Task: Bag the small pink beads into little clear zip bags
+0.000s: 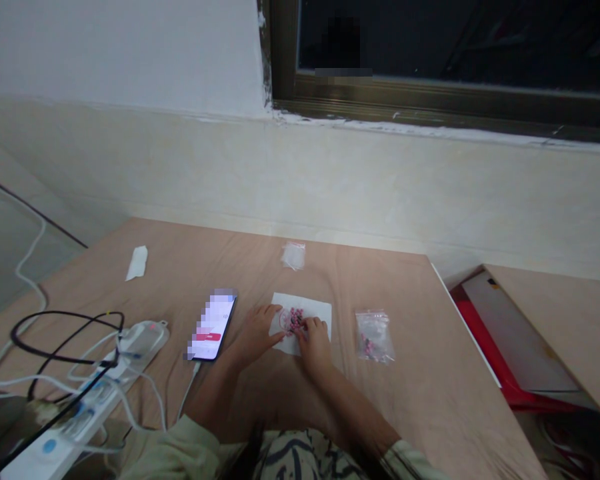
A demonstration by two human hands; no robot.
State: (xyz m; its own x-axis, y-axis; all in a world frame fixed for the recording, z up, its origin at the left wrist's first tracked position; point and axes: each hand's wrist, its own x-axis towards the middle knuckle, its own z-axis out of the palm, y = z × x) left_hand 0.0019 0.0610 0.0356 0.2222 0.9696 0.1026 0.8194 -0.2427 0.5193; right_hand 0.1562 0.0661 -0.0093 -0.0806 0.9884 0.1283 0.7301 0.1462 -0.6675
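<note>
A small heap of pink and dark beads (pixel 296 317) lies on a white sheet of paper (pixel 319 310), near its middle, just right of a faint pink ring marked on it. The left hand (pixel 260 330) rests palm down across the paper's left edge, fingers loosely spread and gripping nothing that shows. The right hand (pixel 315 341) reaches over the paper's near right part, thumb and fingertips drawn close together at the beads; I cannot tell whether one is pinched between them. Just right of the paper is a clear zip bag (pixel 375 335) with a few pink beads inside. Beyond the paper lies another clear bag (pixel 294 255). To the paper's left, a lit phone (pixel 214 328) sits on the desk (pixel 430 393), a white charging cable (pixel 188 390) at its near end. Farther left of the paper are a white scrap (pixel 137 263) and a power strip (pixel 151 338)
</note>
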